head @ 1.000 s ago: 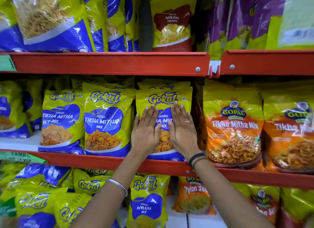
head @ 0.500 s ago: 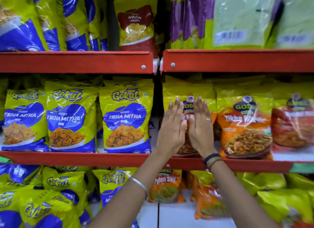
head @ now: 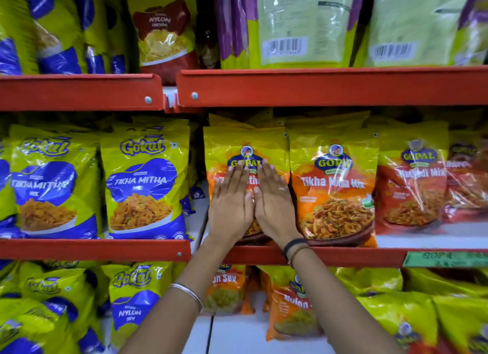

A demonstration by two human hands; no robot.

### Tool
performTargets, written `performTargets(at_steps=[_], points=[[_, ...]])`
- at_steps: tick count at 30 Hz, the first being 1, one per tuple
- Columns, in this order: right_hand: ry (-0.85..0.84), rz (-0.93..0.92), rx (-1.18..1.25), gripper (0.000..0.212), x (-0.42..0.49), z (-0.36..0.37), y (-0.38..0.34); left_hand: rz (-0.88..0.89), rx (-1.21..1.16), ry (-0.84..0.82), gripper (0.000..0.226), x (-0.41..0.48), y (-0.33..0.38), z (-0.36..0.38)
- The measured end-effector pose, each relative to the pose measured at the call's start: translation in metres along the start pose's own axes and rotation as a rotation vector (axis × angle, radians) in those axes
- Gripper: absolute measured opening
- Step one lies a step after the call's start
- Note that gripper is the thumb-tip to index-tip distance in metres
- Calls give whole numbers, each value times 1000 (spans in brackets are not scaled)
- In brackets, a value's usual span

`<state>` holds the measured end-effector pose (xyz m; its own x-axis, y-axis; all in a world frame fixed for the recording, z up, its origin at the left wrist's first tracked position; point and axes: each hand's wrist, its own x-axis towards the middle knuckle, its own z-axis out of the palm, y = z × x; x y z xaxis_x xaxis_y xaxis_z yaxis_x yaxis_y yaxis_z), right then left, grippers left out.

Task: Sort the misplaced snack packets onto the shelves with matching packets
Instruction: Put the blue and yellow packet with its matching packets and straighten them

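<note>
Orange snack packet stands on the red middle shelf, just left of a matching orange packet. We press our left hand and right hand flat on its front, fingers straight, gripping nothing. Yellow and blue packets stand further left.

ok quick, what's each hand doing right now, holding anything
Left hand: open, flat against the orange and yellow Gopal Tikha Mitha plastic packet.
Right hand: open, flat on the same packet.
</note>
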<state>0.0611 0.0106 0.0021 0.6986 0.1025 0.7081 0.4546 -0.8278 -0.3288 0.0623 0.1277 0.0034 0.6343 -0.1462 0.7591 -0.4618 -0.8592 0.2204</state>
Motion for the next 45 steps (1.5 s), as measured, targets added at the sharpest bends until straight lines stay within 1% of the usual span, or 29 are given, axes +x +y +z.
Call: performTargets(at_steps=[2, 3, 4, 5, 7, 8, 10, 11, 12, 14, 16, 17, 18, 20, 22, 24, 25, 27, 28, 29, 30, 31, 32, 35, 36, 37, 39, 45], points=[[-37, -19, 145, 50, -4, -15, 1, -37, -91, 23, 54, 0, 11, -2], [0, -16, 236, 45, -8, -28, 6, -39, -194, 41, 49, 1, 21, -4], [93, -13, 297, 39, -13, -41, 11, -33, -308, 61, 44, 3, 31, -7], [220, -2, 323, 33, -18, -53, 17, -16, -395, 83, 40, 6, 41, -9], [450, 74, 322, 26, -23, -82, 38, -3, -480, 96, 35, 21, 62, -8], [518, 152, 309, 24, -20, -96, 53, -36, -501, 67, 34, 31, 72, -5], [573, 340, 282, 24, -7, -116, 91, -152, -530, -40, 34, 53, 84, 5], [558, 418, 260, 28, -1, -125, 110, -206, -540, -62, 33, 61, 90, 10], [522, 455, 228, 35, 6, -131, 128, -255, -541, -64, 29, 69, 94, 16], [408, 475, 191, 48, 14, -137, 150, -353, -508, -75, 27, 83, 101, 21], [322, 518, 220, 47, 20, -141, 153, -455, -459, -135, 25, 97, 106, 20], [313, 533, 242, 46, 23, -144, 152, -500, -450, -149, 27, 102, 106, 19], [315, 551, 257, 48, 27, -147, 152, -540, -450, -141, 33, 107, 106, 18], [311, 589, 221, 51, 34, -153, 154, -587, -478, -125, 41, 114, 100, 18], [300, 587, 161, 51, 37, -160, 158, -591, -486, -122, 33, 114, 97, 17], [299, 598, 153, 44, 37, -161, 159, -595, -496, -114, 24, 113, 99, 17], [301, 599, 154, 40, 36, -161, 156, -598, -504, -108, 23, 112, 101, 17], [337, 563, 143, 35, 31, -159, 150, -582, -498, -92, 28, 107, 104, 17], [382, 528, 138, 34, 26, -157, 148, -560, -487, -56, 23, 103, 106, 16], [431, 479, 128, 33, 19, -156, 144, -514, -476, 10, 12, 96, 108, 15], [461, 434, 111, 34, 10, -153, 138, -430, -457, 110, 9, 87, 111, 14], [465, 387, 99, 36, -1, -149, 130, -323, -424, 187, 19, 75, 115, 14], [453, 318, 88, 40, -13, -143, 122, -208, -399, 200, 27, 61, 122, 15], [348, 35, -50, 47, -41, -115, 105, 95, -286, 73, 43, 18, 139, 32], [301, -9, -109, 49, -46, -104, 108, 150, -241, 25, 47, 8, 141, 42], [258, -10, -164, 52, -50, -97, 111, 165, -206, -28, 50, -1, 140, 52], [214, 35, -258, 55, -52, -89, 121, 142, -166, -80, 55, -11, 132, 66], [135, 74, -356, 57, -51, -87, 126, 128, -87, -141, 60, -11, 127, 71]])
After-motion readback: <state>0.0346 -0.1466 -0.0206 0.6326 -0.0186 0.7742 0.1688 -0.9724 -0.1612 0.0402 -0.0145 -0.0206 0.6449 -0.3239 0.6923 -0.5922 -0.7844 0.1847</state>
